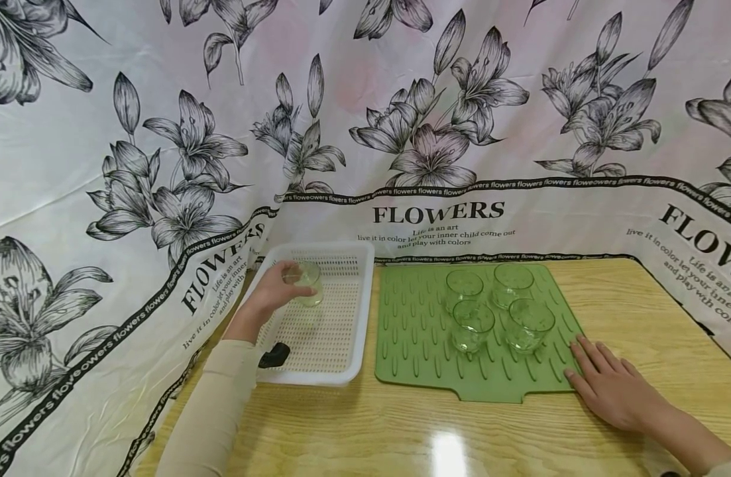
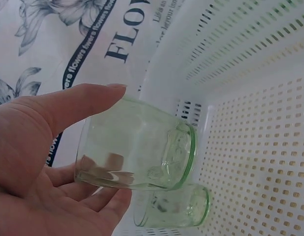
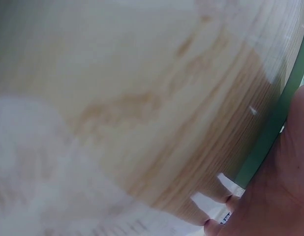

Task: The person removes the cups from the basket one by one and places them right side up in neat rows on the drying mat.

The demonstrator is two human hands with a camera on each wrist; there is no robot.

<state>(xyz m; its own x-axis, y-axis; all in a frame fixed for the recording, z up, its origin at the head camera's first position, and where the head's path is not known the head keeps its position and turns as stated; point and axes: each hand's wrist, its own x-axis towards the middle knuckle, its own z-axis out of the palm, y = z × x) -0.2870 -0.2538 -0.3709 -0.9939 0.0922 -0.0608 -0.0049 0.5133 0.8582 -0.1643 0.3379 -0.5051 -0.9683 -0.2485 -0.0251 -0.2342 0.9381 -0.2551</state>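
My left hand [image 1: 274,289] is over the left side of the white plastic basket [image 1: 366,311]. It grips a clear, green-tinted drinking glass [image 2: 137,142] near the rim, thumb on one side and fingers on the other. Just behind that one, in the left wrist view, a second glass [image 2: 174,206] is in the basket, partly hidden. My right hand [image 1: 618,391] lies flat on the wooden table, fingers spread, fingertips right at the right edge of the green drying mat [image 1: 409,344]. Several similar glasses stand rim-up on the mat, including a front-right glass [image 1: 529,326].
A small black object [image 1: 274,356] overlaps the basket's near left corner, beside my sleeve. Flower-printed cloth [image 1: 437,225] hangs behind and along the left side of the table [image 1: 389,430]. Basket and mat stand side by side with a narrow gap.
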